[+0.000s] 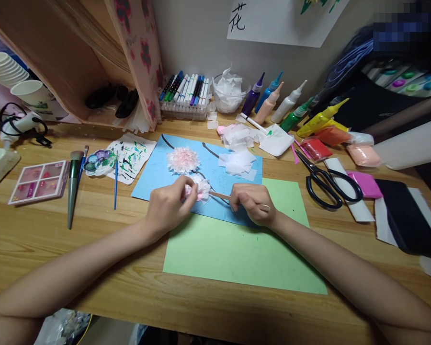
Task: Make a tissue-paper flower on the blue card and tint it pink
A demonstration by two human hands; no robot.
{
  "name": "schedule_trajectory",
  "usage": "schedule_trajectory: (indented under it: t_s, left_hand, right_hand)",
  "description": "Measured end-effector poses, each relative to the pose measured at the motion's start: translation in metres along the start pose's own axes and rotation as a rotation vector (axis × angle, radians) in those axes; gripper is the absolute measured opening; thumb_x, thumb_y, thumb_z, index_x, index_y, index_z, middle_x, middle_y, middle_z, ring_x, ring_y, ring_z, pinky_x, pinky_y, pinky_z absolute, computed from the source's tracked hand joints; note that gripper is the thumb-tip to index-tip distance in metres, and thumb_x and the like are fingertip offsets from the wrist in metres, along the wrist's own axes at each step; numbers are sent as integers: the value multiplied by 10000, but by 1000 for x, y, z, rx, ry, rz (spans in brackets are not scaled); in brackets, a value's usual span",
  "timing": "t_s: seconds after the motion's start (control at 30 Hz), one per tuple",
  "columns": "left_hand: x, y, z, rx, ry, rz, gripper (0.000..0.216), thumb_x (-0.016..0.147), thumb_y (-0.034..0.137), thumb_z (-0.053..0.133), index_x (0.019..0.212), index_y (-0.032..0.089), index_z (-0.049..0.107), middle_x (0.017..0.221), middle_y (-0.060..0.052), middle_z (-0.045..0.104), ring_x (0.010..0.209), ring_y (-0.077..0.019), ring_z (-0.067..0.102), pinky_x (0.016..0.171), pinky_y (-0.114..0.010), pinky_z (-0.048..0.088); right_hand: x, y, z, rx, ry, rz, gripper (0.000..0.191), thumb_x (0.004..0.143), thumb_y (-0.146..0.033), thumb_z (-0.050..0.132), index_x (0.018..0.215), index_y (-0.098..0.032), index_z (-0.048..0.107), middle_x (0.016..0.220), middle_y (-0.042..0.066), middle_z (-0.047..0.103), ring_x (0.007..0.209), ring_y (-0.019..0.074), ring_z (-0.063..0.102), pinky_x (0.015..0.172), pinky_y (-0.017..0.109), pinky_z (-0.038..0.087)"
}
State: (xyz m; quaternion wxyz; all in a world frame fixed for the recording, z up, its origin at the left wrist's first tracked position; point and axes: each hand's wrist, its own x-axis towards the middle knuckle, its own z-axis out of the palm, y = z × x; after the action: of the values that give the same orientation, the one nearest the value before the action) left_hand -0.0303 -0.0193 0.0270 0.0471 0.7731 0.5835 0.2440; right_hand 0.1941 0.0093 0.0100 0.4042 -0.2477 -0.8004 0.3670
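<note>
A blue sheet [215, 179] lies on the wooden desk with a finished pink tissue flower [183, 159] glued near its top. Lower down sits a second, smaller pink-white tissue flower [202, 187]. My left hand [168, 203] pinches the left side of that flower, fingers curled. My right hand [253, 203] is closed round a thin wooden stick [220, 194] whose tip points at the flower. A pile of white tissue squares [239, 162] rests on the blue sheet's right part. A green sheet [237, 249] lies under both wrists.
Black scissors [326, 184] lie right of the sheets, beside clay packs [366, 184]. Paint bottles [273, 103], a marker box [185, 98] and a bowl of tissue [230, 93] line the back. Brushes [73, 187], a palette [98, 161] and a compartment box [39, 181] lie left.
</note>
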Motion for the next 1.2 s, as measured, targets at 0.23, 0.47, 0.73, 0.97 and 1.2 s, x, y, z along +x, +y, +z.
schedule_trajectory:
  t_s: [0.23, 0.47, 0.73, 0.97, 1.2]
  left_hand:
    - [-6, -36, -16, 162, -296, -5, 292, 927, 287, 310, 723, 188, 493, 651, -25, 579, 613, -150, 521, 583, -266, 323]
    - [-4, -40, -13, 205, -409, 111, 301, 925, 279, 304, 722, 193, 508, 671, -32, 606, 631, -168, 532, 571, -286, 290]
    - [-2, -41, -14, 195, -411, 124, 286, 915, 277, 325, 724, 193, 521, 689, -30, 626, 635, -168, 544, 563, -287, 275]
    - [-2, -41, -13, 221, -421, 117, 283, 910, 276, 328, 734, 194, 535, 682, -34, 622, 628, -173, 539, 556, -286, 261]
    - [-3, -40, -12, 224, -409, 108, 284, 908, 282, 327, 724, 192, 524, 680, -34, 620, 630, -173, 538, 561, -289, 247]
  right_hand:
    - [2, 1, 1, 36, 0, 60, 460, 971, -309, 284, 587, -194, 511, 544, 26, 553, 530, 137, 496, 572, 300, 409]
    - [19, -2, 4, 92, 17, 235, 534, 977, -407, 259, 494, -207, 372, 468, -10, 449, 445, 102, 439, 507, 272, 384]
    - [72, -23, 9, 83, -71, 459, 564, 933, -511, 341, 461, -203, 354, 340, -64, 352, 344, 62, 361, 492, 237, 391]
    - [56, -15, -3, 198, 19, 496, 597, 934, -508, 350, 437, -184, 411, 338, -49, 398, 304, 56, 391, 378, 223, 297]
    - [31, -17, -7, 90, 1, 283, 589, 976, -389, 292, 435, -191, 414, 398, -22, 440, 384, 75, 416, 456, 243, 354]
